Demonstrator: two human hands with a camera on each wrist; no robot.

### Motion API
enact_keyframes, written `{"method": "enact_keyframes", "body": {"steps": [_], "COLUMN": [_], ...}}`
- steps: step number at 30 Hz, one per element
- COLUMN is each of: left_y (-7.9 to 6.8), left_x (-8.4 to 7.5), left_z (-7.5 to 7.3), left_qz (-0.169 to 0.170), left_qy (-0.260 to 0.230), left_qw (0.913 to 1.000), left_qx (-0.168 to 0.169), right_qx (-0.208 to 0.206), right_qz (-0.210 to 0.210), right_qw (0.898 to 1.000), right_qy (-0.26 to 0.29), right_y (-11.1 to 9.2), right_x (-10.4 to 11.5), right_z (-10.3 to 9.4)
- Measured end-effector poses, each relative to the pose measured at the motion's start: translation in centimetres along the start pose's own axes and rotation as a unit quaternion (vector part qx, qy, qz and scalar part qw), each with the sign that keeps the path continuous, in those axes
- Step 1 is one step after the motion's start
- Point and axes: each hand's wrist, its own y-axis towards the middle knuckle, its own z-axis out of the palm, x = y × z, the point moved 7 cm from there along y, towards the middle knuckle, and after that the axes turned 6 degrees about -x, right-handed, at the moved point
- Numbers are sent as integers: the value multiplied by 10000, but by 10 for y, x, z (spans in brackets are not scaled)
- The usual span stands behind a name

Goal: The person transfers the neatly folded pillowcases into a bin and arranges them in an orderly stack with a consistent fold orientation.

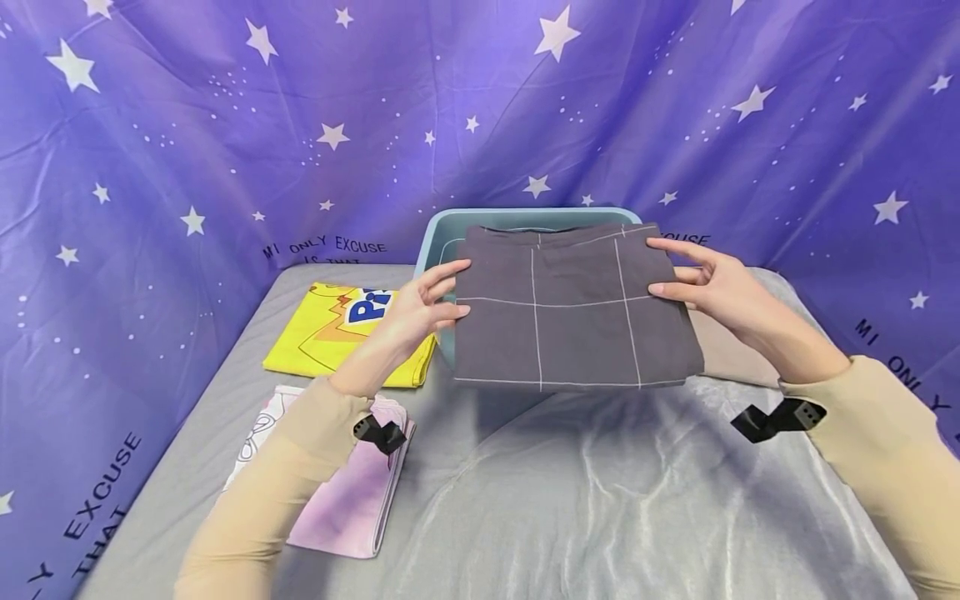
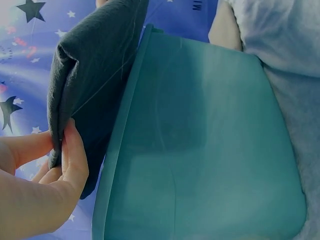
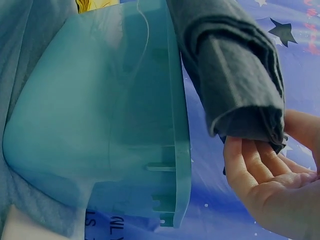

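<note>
A folded dark grey cloth with thin white grid lines is held up by both hands. My left hand pinches its left edge, thumb on the near face. At the opposite edge, my right hand grips it between thumb and fingers. The cloth overlaps a teal plastic bin in the head view, hiding much of the opening. Both wrist views show the folded layers level with or above the bin's rim. In the right wrist view, the fingers support the thick folded end beside the bin wall.
A yellow folded cloth with blue lettering lies left of the bin. Nearer, a pink and white folded cloth is partly under my left forearm. A beige cloth lies at right. Grey fabric covers the table; a purple star-print curtain hangs behind.
</note>
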Motion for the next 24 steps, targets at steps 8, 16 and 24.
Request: {"method": "enact_keyframes", "body": {"steps": [8,16,24], "left_y": [7,18,28], "left_x": [-4,-6,-13], "left_z": [-4,-9,-11], "left_qz": [-223,-388,-433], "left_qy": [-154,-54,0], "left_qw": [9996,9991,9990], "left_qx": [-44,-178,-140], "right_qx": [-6,160,245], "right_qz": [154,220,312], "right_qw": [9997,9996,9991], "right_qy": [-171,-111,-166], "right_y": [9,21,33], "right_x": [5,8,11], "right_z": [0,0,0]}}
